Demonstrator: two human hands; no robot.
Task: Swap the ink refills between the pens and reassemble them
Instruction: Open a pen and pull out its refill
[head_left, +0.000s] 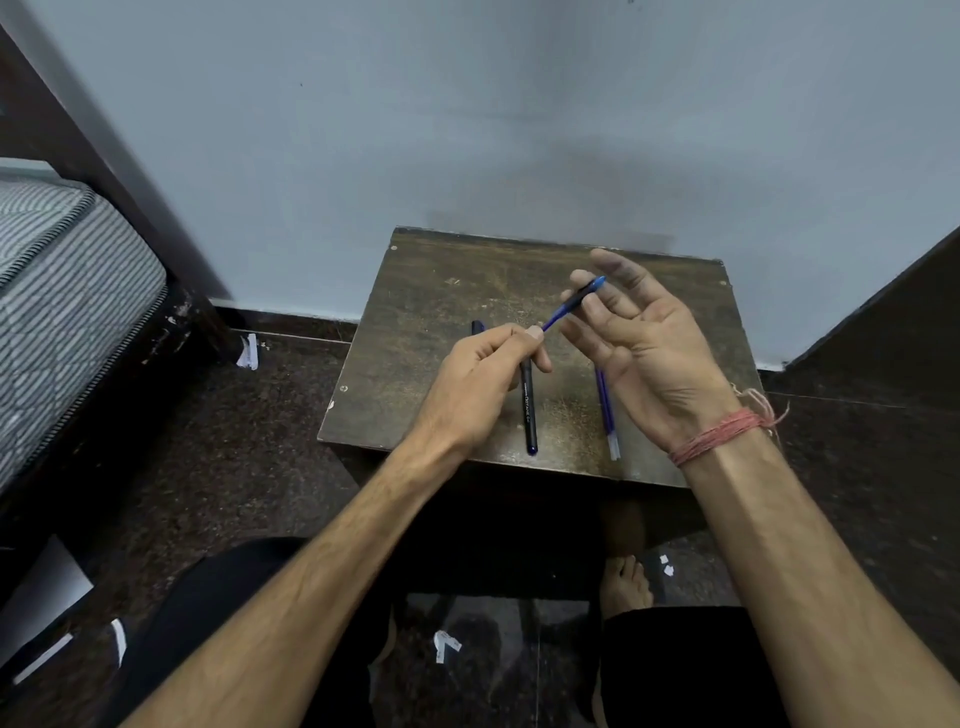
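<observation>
My left hand (488, 374) pinches the lower end of a blue refill (556, 316) that carries a black grip section with a blue tip (584, 296), held slanted above the small wooden table (441, 296). My right hand (639, 338) is palm up with its fingers spread and relaxed, and its fingertips lie against the grip section. A black pen barrel (527, 415) with white lettering lies on the table under my left hand. To its right on the table is a loose blue refill (607, 415). Behind my left hand, the end of a dark pen part (478, 327) shows.
The table stands against a pale blue wall (467, 130). A bed with a striped mattress (62, 291) is at the left. Paper scraps (444, 647) lie on the dark floor, and a bare foot (626, 582) rests beneath the table.
</observation>
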